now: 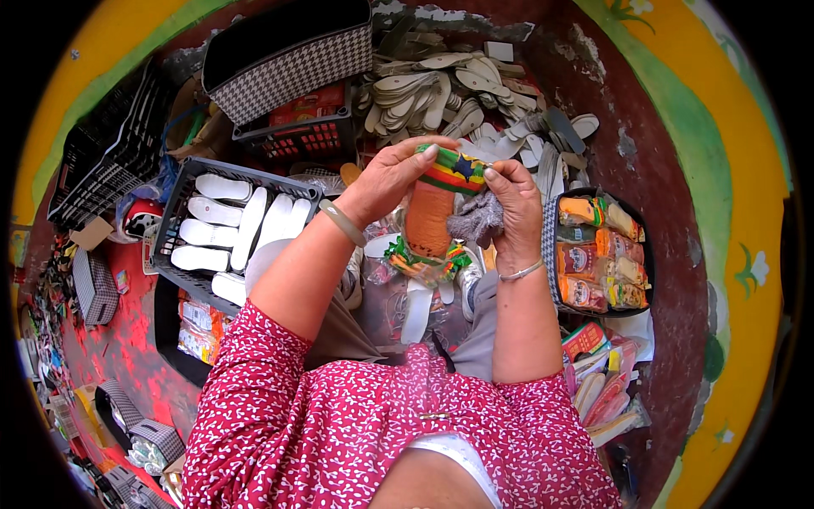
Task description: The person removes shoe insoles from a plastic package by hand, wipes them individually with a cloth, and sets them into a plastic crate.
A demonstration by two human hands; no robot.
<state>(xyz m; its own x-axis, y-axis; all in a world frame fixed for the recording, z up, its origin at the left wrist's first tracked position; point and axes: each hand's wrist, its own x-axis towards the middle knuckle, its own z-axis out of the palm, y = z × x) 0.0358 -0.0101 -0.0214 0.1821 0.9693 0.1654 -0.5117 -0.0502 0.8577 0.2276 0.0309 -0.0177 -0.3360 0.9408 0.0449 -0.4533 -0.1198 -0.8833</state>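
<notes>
In front of my chest, both hands hold up a snack packet [430, 222]. It has a clear middle showing an orange-brown, bread-like slab, and green, yellow and red wrapper ends. My left hand [392, 178] pinches the upper left of its striped top end. At the upper right, my right hand [515, 202] grips the same end between thumb and fingers. A crumpled grey knitted cloth [478, 218] hangs by my right palm; whether that hand grips it too, I cannot tell. Below the packet lies a white shoe sole [416, 312], between my knees.
A dark crate [175, 222] with white soles stands to my left. Houndstooth-patterned bins stand at the upper left [292, 72] and at the right [553, 263], the right one holding several snack packets [579, 259]. Soles [424, 97] are heaped ahead. Bagged soles [606, 394] lie lower right.
</notes>
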